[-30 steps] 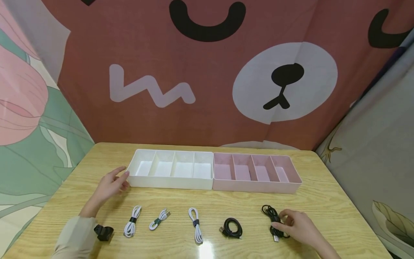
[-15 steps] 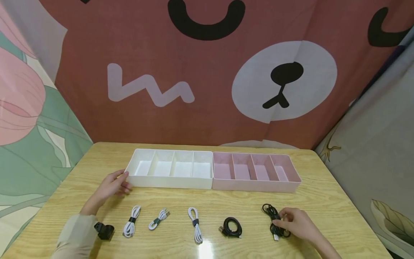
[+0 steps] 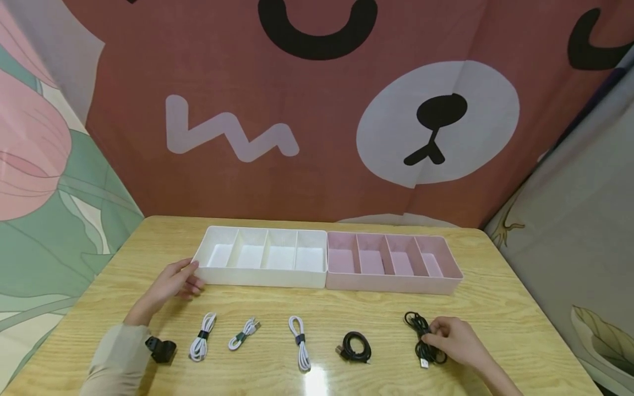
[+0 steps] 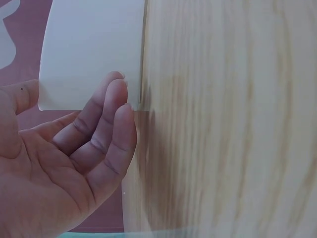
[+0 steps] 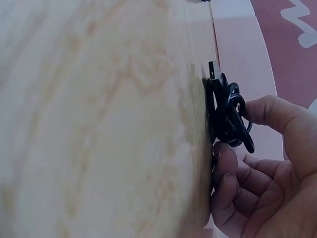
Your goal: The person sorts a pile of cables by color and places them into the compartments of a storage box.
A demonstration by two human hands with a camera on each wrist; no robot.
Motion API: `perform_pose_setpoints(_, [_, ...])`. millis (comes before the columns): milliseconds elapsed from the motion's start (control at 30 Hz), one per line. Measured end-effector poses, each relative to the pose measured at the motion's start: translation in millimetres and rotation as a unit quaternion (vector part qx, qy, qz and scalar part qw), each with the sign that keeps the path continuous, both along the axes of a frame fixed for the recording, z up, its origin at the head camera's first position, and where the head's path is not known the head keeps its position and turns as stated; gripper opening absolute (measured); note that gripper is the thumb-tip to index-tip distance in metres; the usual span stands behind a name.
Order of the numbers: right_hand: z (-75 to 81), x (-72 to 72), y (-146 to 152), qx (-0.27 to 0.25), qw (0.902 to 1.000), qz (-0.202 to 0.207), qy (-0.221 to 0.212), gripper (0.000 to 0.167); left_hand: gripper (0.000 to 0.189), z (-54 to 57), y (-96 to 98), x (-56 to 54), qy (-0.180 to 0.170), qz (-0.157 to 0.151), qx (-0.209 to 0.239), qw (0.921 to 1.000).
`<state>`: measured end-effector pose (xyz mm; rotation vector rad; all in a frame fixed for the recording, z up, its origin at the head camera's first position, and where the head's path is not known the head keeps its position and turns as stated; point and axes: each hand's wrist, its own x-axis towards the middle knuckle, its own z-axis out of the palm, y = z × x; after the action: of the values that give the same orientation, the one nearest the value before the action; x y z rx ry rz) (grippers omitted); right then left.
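At the left end of a white four-compartment organizer box (image 3: pixel 262 278) is my left hand (image 3: pixel 170 285), its thumb and fingertips at the near corner. Loosely bent fingers (image 4: pixel 99 129) show beside the box wall in the left wrist view, holding nothing between them. My right hand (image 3: pixel 459 341) pinches a coiled black USB cable (image 3: pixel 417 323) at the right of the table. In the right wrist view the thumb lies against the cable's coils (image 5: pixel 230 114), with the other fingers curled below. The cable's metal plug (image 5: pixel 214 70) points away from the hand.
A pink divided box (image 3: pixel 393 283) stands end to end with the white one. In a row nearer me lie white bundled cables (image 3: pixel 199 346), (image 3: pixel 242 335), (image 3: pixel 300 352), a black coiled cable (image 3: pixel 363 357) and, by the left sleeve, a black adapter (image 3: pixel 162 351). Printed cloth (image 3: pixel 317 181) hangs behind the table.
My left hand has come slightly closer against the white box's corner. The right hand and its black cable have shifted very slightly; the boxes and other cables stay put.
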<state>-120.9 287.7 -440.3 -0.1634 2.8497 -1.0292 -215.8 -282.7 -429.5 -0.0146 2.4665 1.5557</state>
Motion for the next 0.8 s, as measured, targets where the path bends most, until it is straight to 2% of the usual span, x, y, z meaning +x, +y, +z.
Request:
perform_pose_setpoints(533, [0.2, 0.8, -1, -0.001, 0.9999, -0.015, 0.003, 0.015, 0.06, -0.2, -1.1, 1.6, -0.004, -0.008, 0.0, 1.0])
perform_pose_setpoints(667, [4.3, 1.3, -1, -0.022, 0.9996, -0.009, 0.012, 0.015, 0.059, -0.4, -1.7, 1.3, -0.004, -0.012, 0.005, 0.9999])
perform_pose_setpoints(800, [8.8, 0.7, -3, -0.047, 0.9989, -0.001, 0.004, 0.015, 0.059, -0.7, -1.9, 1.1, -0.005, -0.013, 0.008, 0.9999])
